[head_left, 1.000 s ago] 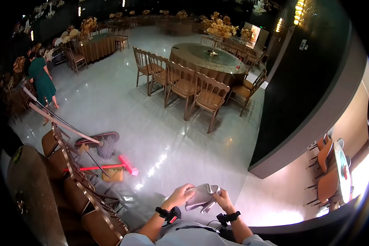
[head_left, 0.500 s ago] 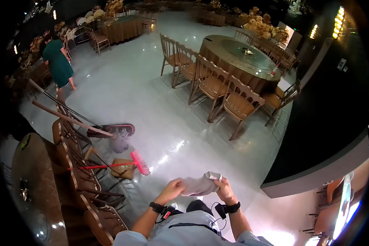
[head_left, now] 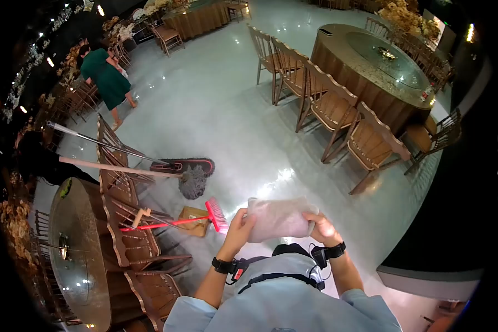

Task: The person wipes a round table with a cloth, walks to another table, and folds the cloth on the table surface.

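Note:
A pale greyish-pink cloth [head_left: 280, 220] is stretched between my two hands in front of my body, folded into a rough rectangle. My left hand [head_left: 239, 229] grips its left edge, thumb on the near face. At the right edge, my right hand [head_left: 322, 228] is closed on the cloth. Both wrists carry dark straps. Beyond the left hand, a red broom [head_left: 216, 216] leans across a tan dustpan [head_left: 193, 222]. A grey string mop [head_left: 192, 182] and a flat dust mop [head_left: 182, 166] lie farther off, their handles propped toward the chairs.
Wooden chairs [head_left: 329, 105] line the large round table [head_left: 343, 58] at right. Another round table [head_left: 74, 243] with chairs [head_left: 138, 243] stands at left. A person in a green dress [head_left: 105, 77] is at the far left. A dark partition [head_left: 431, 274] borders the right side.
The cloth, bunched and partly folded before, is now spread wider and flatter between my hands. My view has shifted, and the person in green has moved a little.

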The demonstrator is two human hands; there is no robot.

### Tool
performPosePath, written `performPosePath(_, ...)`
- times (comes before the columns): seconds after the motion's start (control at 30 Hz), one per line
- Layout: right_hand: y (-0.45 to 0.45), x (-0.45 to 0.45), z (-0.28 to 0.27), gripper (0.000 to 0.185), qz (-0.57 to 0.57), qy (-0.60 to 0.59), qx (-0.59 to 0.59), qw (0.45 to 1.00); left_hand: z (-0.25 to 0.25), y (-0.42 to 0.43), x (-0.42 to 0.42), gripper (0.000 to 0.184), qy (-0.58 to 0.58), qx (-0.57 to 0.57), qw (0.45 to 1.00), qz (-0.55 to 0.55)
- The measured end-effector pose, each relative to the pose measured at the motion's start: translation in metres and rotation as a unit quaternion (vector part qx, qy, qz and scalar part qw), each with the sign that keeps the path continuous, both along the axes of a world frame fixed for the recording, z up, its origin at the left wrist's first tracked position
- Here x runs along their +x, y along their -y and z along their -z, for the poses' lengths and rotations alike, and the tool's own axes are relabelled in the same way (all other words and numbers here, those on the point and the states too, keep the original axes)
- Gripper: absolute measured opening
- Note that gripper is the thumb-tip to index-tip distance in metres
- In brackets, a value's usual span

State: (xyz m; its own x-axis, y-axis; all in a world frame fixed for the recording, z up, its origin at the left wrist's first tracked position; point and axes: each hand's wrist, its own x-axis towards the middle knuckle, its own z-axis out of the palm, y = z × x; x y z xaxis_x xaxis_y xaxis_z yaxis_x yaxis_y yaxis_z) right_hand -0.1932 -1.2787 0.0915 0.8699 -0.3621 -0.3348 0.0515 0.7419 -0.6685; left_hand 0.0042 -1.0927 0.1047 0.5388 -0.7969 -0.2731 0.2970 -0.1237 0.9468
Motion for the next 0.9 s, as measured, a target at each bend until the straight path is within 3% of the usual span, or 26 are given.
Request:
performPosePath(0.1,0.045,0.020,0.000,0.041,-0.010,-0.023,-0.014,1.000,-0.004,0.030,0.011,0.019,0.010,0.023,0.999,-0.023)
performPosePath(0.17,0.059,0.035,-0.007,0.039,-0.013,-0.025,-0.022,0.999,0.011,0.049,0.022,0.020,0.089,0.042,0.995,-0.033)
performPosePath(0.23,0.075,0.057,-0.007,0.039,0.034,-0.017,-0.025,0.999,0.008,0.070,0.035,0.021,0.096,0.053,0.994,-0.014)
performPosePath(0.3,0.094,0.078,-0.007,0.038,0.024,-0.018,-0.025,0.999,0.015,0.091,0.049,0.023,0.035,-0.011,0.999,-0.032)
performPosePath(0.43,0.133,0.128,0.007,0.038,-0.012,-0.029,-0.052,0.998,0.017,0.118,0.101,0.027,0.109,0.043,0.993,-0.003)
performPosePath(0.47,0.142,0.143,0.012,0.040,-0.022,-0.032,-0.055,0.998,0.019,0.125,0.117,0.029,0.058,0.042,0.997,0.000)
performPosePath(0.57,0.176,0.188,0.032,0.045,-0.045,-0.033,-0.086,0.995,0.040,0.160,0.170,0.030,0.060,0.032,0.997,-0.023)
performPosePath(0.63,0.194,0.227,0.026,0.048,-0.074,-0.086,-0.158,0.981,0.035,0.185,0.209,0.036,0.092,0.034,0.995,-0.011)
performPosePath(0.67,0.206,0.238,0.017,0.050,-0.083,-0.065,-0.089,0.990,0.030,0.199,0.228,0.042,0.067,0.040,0.997,0.025)
performPosePath(0.73,0.218,0.277,-0.016,0.049,-0.067,-0.061,-0.093,0.992,0.008,0.226,0.268,0.054,0.055,0.010,0.996,0.065)
performPosePath(0.77,0.232,0.300,-0.026,0.049,-0.046,-0.058,-0.101,0.992,-0.004,0.237,0.290,0.054,0.060,0.006,0.997,0.056)
performPosePath(0.83,0.255,0.342,-0.027,0.046,-0.047,-0.038,-0.108,0.992,-0.020,0.260,0.331,0.051,0.187,0.048,0.975,0.108)
performPosePath(0.9,0.272,0.374,-0.022,0.043,0.002,-0.029,-0.196,0.980,-0.024,0.278,0.361,0.048,0.148,0.011,0.987,0.061)
